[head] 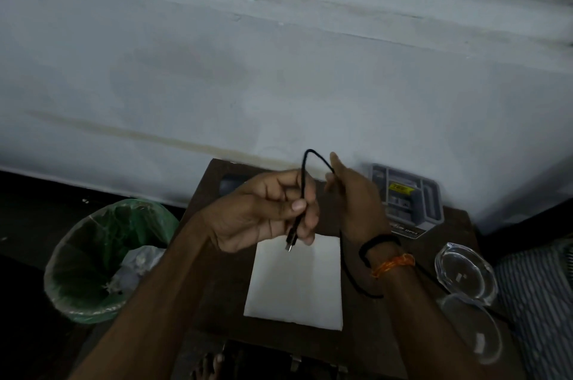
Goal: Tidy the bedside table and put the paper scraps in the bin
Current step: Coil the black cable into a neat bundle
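Above the dark wooden bedside table (223,296), both hands hold a black cable (305,169). My left hand (263,212) pinches it near its plug end, and the metal connector hangs below the fingers. My right hand (356,203) grips the cable farther along, so it arches up between the hands; the rest trails down past the right wrist. A white sheet of paper (297,280) lies flat on the table under the hands. On the floor to the left stands a bin (93,255) lined with a green bag, with crumpled paper scraps (136,262) inside.
A clear plastic organiser box (406,196) sits at the table's far right corner against the white wall. An open clear clamshell container (465,277) lies at the right edge. Striped fabric (539,296) borders the table on the right. A foot (207,367) shows below.
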